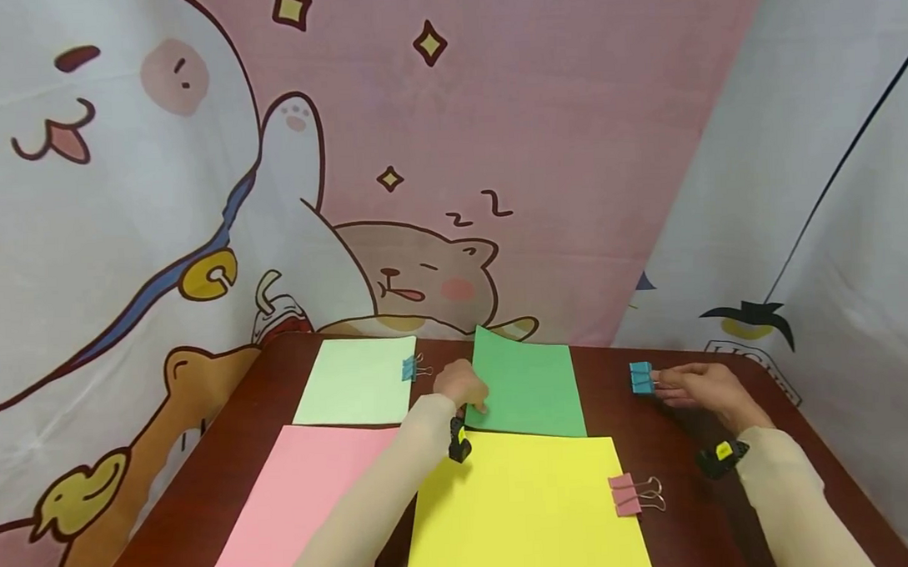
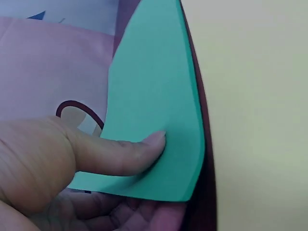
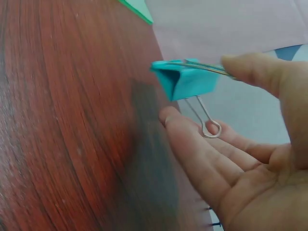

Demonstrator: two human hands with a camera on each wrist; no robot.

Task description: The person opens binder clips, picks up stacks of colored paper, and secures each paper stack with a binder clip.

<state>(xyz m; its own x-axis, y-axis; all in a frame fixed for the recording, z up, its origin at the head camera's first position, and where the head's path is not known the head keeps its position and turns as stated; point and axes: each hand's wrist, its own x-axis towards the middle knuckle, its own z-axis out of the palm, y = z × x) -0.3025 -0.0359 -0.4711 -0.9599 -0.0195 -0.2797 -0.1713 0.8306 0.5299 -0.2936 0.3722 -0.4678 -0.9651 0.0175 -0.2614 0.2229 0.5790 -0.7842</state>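
My left hand (image 1: 461, 386) pinches the left edge of a stack of green paper (image 1: 529, 389), with its far left corner raised. In the left wrist view the thumb presses on top of the green sheets (image 2: 154, 86) and the other fingers lie beneath. To the right, my right hand (image 1: 704, 387) holds a blue binder clip (image 1: 641, 378) by its wire handles, above the table. In the right wrist view the thumb is on one handle of the clip (image 3: 195, 83), and the fingers lie around the other handle. The clip is off the paper.
Pale green paper (image 1: 355, 379) bears another blue binder clip (image 1: 409, 368) on its right edge. Pink paper (image 1: 303, 489) lies at front left. Yellow paper (image 1: 529, 506), with a pink binder clip (image 1: 625, 494), lies in front of the green stack. A printed cloth (image 1: 569, 146) hangs behind the brown table (image 1: 609, 411).
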